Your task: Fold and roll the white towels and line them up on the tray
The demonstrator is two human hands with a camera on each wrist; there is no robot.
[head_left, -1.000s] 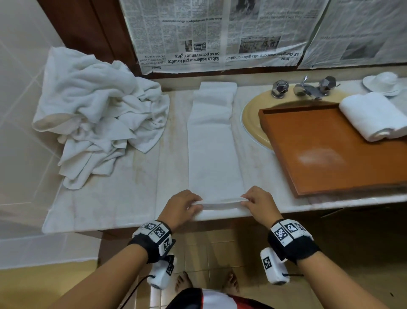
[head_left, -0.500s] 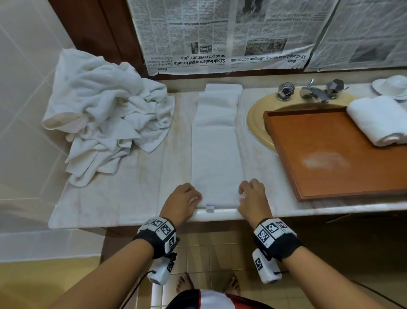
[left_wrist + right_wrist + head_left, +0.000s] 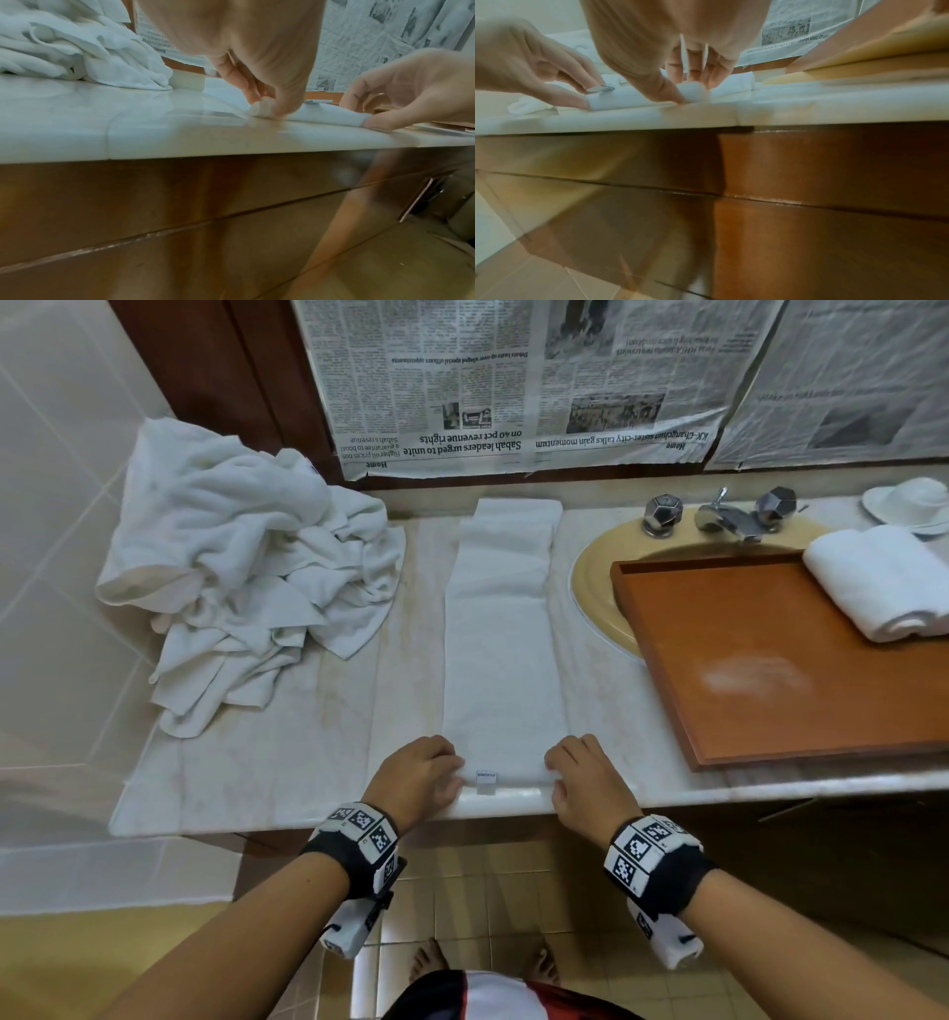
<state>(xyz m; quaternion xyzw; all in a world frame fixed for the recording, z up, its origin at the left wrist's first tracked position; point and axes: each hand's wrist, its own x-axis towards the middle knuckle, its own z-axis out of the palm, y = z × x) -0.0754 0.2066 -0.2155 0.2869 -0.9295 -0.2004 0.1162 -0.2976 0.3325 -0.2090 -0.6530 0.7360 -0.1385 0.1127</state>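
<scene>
- Long folded towel lies as a narrow strip on the marble counter, running from the front edge back to the wall; near end just turned over into a thin first roll.
- Left hand pinches the left end of that roll, thumb and curled fingers around it.
- Right hand does the same at the right end, thumb down on the counter, fingers over the top of the roll.
- Small label sticks out at the roll's near edge, between the hands.
- Risk: roll sits right at the counter's front lip; a pull backward could drag it off the edge.
- Risk: uneven push from the two hands would probably cone the roll, one end fatter.
- Risk: loose start likely gives a floppy core; soft terry cloth slides easily on glossy stone.
- Far end of the strip looks slightly wrinkled and could roll in crooked.
- Wooden tray is flat, smooth, low-rimmed, and rests over the sink; one finished rolled towel, plump cylinder, lies at its far right.
- Crumpled towel pile sits far left, not yet folded.
</scene>
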